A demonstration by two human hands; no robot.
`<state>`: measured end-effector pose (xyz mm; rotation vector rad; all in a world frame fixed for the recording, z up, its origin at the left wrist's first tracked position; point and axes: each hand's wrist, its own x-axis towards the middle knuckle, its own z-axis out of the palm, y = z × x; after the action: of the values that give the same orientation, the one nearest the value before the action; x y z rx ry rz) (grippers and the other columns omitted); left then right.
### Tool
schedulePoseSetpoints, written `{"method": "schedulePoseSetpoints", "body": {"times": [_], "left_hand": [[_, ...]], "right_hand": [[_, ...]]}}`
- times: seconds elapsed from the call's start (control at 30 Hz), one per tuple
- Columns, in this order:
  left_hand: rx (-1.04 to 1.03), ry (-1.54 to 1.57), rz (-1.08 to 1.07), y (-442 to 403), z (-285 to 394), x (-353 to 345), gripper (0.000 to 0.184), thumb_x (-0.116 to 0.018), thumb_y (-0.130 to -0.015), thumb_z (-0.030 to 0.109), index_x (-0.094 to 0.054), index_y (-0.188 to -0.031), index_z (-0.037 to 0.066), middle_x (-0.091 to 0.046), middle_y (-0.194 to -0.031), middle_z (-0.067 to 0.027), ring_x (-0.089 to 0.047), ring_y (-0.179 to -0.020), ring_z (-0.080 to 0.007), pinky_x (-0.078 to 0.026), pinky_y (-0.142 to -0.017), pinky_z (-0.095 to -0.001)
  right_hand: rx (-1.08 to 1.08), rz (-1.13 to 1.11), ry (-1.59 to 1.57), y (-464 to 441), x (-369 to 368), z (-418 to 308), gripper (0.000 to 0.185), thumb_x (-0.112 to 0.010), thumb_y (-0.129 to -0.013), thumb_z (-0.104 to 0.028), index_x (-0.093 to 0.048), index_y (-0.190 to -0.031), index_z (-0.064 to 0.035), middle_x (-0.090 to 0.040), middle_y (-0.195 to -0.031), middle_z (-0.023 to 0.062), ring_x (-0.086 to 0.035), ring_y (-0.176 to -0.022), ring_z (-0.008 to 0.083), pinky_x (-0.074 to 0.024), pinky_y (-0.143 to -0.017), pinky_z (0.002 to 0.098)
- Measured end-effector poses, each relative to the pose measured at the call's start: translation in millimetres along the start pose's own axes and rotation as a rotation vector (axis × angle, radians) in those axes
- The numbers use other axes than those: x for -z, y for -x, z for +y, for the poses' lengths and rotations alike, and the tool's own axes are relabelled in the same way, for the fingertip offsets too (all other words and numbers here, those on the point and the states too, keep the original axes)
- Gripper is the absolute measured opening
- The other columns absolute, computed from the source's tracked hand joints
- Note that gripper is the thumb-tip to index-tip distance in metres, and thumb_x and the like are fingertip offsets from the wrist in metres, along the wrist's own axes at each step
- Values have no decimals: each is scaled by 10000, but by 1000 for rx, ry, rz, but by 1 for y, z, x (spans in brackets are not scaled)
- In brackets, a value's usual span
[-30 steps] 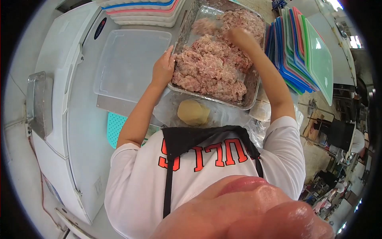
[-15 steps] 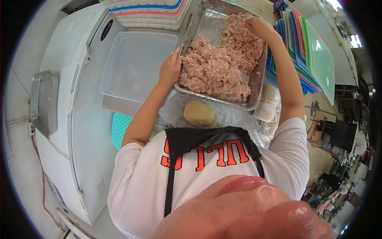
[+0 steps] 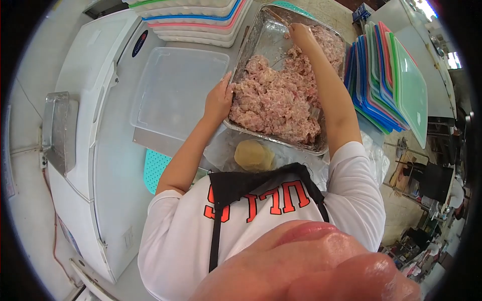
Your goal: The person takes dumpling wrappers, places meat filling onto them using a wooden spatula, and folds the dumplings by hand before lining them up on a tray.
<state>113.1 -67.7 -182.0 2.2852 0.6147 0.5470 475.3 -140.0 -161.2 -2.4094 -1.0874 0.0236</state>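
Your right hand (image 3: 302, 36) has just shifted from over the far-right heap toward the bare floor at the tray's far end, so the work is now at the edge of the ground meat (image 3: 278, 105), which lies inside the metal tray (image 3: 272, 44). Its fingers look curled (a thin tan strip (image 3: 276, 17) shows just beyond them), but I cannot tell what that grip pinches. Your left hand (image 3: 219, 100) touches the tray's left rim; whether it clasps is unclear.
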Motion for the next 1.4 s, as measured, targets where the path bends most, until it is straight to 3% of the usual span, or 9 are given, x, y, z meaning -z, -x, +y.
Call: {"method": "schedulePoseSetpoints", "body": {"times": [0.13,0.37,0.47,0.57,0.7,0.8,1.0,1.13,1.4], "left_hand": [[37,18,-2,0,1,1,401,-456,-940,193,-473,-1308,34,-541,-1246,-228,-518,-1155,-365,-415,-967,-391],[15,14,2,0,-3,0,406,-426,-947,211,-466,-1313,38,-551,-1229,-227,-530,-1125,-373,-428,-943,-413],[8,24,10,0,-2,0,405,-430,-944,212,-472,-1305,34,-558,-1217,-229,-535,-1117,-376,-432,-937,-415],[-25,27,28,-1,-5,-1,402,-429,-945,218,-482,-1295,26,-560,-1215,-231,-534,-1118,-380,-432,-937,-414],[-8,18,8,-2,-3,0,400,-428,-948,231,-500,-1278,15,-554,-1226,-230,-528,-1130,-382,-428,-943,-413],[-32,-20,19,-2,-8,-3,406,-435,-948,246,-506,-1272,12,-553,-1228,-232,-525,-1138,-385,-426,-949,-414],[-20,-13,40,-3,-7,-5,418,-458,-943,266,-506,-1272,13,-554,-1216,-248,-525,-1137,-391,-423,-952,-419],[-72,0,80,-4,-13,-8,410,-463,-942,271,-519,-1258,15,-564,-1197,-252,-536,-1120,-395,-431,-939,-421],[-81,-101,81,-2,-12,-11,415,-421,-954,269,-494,-1293,42,-557,-1218,-240,-547,-1107,-383,-442,-915,-430]], "right_hand": [[74,-2,-24,10,14,-12,247,-552,-812,-254,-683,-888,-60,-647,-891,219,-622,-866,396,-483,-780,468],[159,-440,405,29,95,-39,350,-544,-828,-365,-698,-936,-69,-682,-898,162,-647,-890,348,-506,-788,444],[254,-305,514,45,47,-23,338,-554,-850,-362,-701,-889,-60,-683,-870,157,-656,-864,339,-521,-761,440],[397,-399,563,114,67,-98,214,-558,-852,-220,-700,-842,-60,-677,-830,162,-666,-812,331,-535,-685,429],[695,-350,609,162,82,-94,188,-558,-821,-179,-705,-782,-69,-674,-778,149,-670,-781,320,-538,-658,425],[384,-455,723,155,143,-104,197,-572,-814,-207,-697,-751,-68,-675,-761,141,-673,-782,309,-539,-644,423],[219,-308,1052,130,182,-21,171,-582,-804,-231,-689,-775,-100,-686,-809,108,-678,-777,279,-540,-634,407],[496,-79,936,166,138,19,111,-574,-773,-148,-677,-767,-106,-677,-770,111,-679,-751,266,-539,-625,383],[380,-431,764,284,147,-36,102,-601,-715,-96,-691,-708,-51,-673,-752,143,-670,-703,293,-535,-612,397]]}}
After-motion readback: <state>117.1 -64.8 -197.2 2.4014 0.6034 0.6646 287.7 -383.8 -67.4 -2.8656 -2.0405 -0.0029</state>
